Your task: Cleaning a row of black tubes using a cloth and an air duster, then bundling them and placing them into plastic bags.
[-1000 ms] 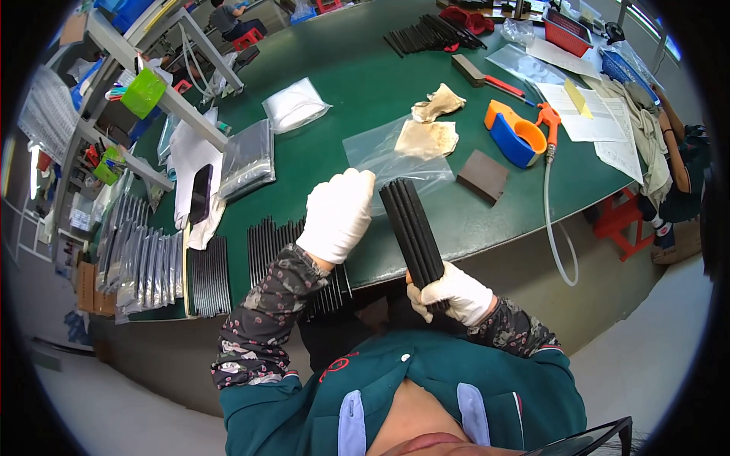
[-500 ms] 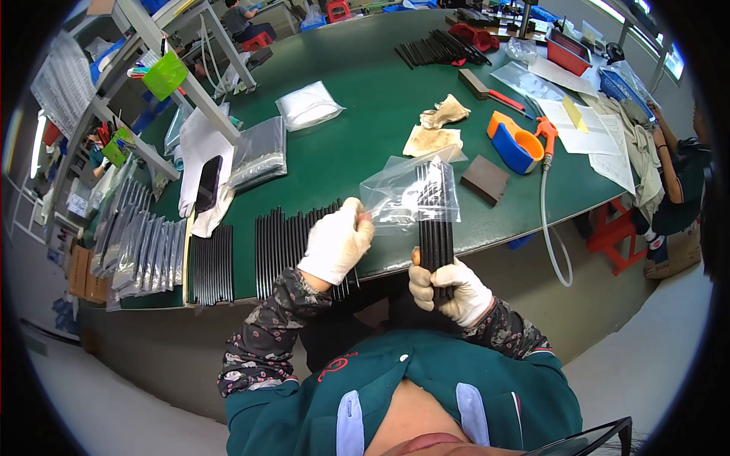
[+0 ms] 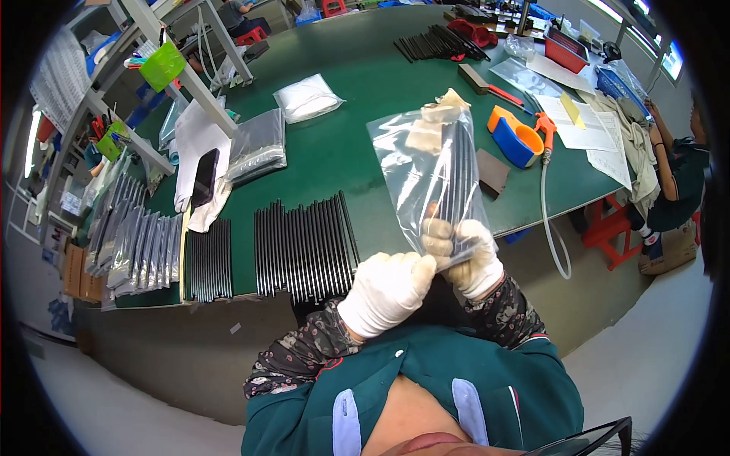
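A clear plastic bag (image 3: 397,158) is drawn over a bundle of thin black rods (image 3: 458,171) in front of me, above the table's near edge. My right hand (image 3: 477,264), in a white glove with bare fingertips showing, is closed round the lower ends of the rods. Its fingers are seen through the bag's mouth. My gloved left hand (image 3: 386,292) pinches the bag's near edge, close beside the right one. To the left, a row of loose black rods (image 3: 304,247) lies at the table's edge, with a second, shorter row (image 3: 209,260) beyond it.
Bagged rods (image 3: 144,251) are stacked at the far left. A phone (image 3: 204,178), flat packs (image 3: 258,146) and a white packet (image 3: 307,99) lie on the green table. Rightward are a brown block (image 3: 493,173), a blue-orange tape dispenser (image 3: 515,138) and an air gun (image 3: 545,129). Another person sits at right.
The bag has been pulled down over the rods as far as my right fingers. My left hand has moved right and nearer to me, drawing the bag's edge along.
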Motion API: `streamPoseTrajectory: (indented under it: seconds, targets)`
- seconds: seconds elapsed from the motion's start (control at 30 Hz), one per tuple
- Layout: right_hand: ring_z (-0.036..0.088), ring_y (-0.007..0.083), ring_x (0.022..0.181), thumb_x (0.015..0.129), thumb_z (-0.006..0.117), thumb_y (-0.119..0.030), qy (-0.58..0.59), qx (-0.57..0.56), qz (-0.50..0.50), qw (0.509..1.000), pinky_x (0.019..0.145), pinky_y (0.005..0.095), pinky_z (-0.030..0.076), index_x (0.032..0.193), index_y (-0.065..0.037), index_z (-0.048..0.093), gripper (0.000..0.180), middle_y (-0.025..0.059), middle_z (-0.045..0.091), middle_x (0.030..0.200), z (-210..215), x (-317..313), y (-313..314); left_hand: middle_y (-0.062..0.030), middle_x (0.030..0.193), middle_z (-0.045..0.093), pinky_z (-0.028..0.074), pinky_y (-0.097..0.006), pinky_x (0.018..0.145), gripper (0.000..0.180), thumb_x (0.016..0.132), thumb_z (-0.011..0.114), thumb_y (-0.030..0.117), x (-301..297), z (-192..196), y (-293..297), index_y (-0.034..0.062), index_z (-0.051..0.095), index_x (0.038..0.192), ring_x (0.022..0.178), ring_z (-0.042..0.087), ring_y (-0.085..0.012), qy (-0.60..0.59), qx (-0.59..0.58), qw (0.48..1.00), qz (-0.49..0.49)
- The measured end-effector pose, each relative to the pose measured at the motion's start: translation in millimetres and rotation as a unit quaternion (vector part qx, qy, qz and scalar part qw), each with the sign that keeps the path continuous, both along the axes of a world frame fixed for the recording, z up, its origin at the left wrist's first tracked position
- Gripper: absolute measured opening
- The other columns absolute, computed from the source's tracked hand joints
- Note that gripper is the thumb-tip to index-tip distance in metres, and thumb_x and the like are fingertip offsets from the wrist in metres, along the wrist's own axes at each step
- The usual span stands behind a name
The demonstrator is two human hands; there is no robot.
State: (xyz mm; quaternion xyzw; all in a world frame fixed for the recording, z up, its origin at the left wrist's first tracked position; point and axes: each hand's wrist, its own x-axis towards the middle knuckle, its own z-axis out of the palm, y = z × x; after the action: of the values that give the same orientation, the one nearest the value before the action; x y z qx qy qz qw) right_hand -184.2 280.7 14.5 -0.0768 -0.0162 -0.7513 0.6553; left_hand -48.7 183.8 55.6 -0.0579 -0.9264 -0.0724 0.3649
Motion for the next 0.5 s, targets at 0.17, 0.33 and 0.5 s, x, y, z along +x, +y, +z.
streamPoseTrajectory:
  seconds: [0.17, 0.33, 0.5]
  targets:
    - [0.053, 0.0144, 0.069, 0.075, 0.063, -0.007, 0.264, 0.294, -0.175, 0.902, 0.055, 0.0252, 0.043, 0.108, -0.004, 0.05, 0.036, 0.0063, 0.055, 0.084, 12, -3, -9, -0.0068, 0.058, 0.054, 0.046, -0.035, 0.046, 0.018, 0.066, 0.064, 0.003, 1, -9, -3, 0.0086, 0.054, 0.081, 0.049, 0.057, -0.0259, -0.013, 0.107, 0.994, 0.035]
    - [0.055, 0.0177, 0.091, 0.065, 0.068, -0.01, 0.518, 0.32, -0.184, 0.772, 0.083, 0.0276, 0.045, 0.123, 0.002, 0.046, 0.063, 0.0085, 0.057, 0.104, -3, -11, -19, -0.0075, 0.06, 0.057, 0.048, -0.035, 0.048, 0.021, 0.066, 0.065, 0.003, -5, -22, -1, 0.0078, 0.054, 0.084, 0.053, 0.06, -0.0264, -0.018, 0.155, 0.986, 0.052]
    - [0.056, 0.0214, 0.103, 0.069, 0.067, -0.011, 0.641, 0.372, -0.215, 0.635, 0.089, 0.0301, 0.044, 0.127, 0.004, 0.044, 0.064, 0.0154, 0.057, 0.114, -5, -9, -22, -0.0065, 0.06, 0.056, 0.047, -0.035, 0.048, 0.018, 0.069, 0.064, 0.005, -4, -29, -5, 0.0083, 0.052, 0.083, 0.052, 0.059, -0.0246, -0.023, 0.163, 0.984, 0.067]
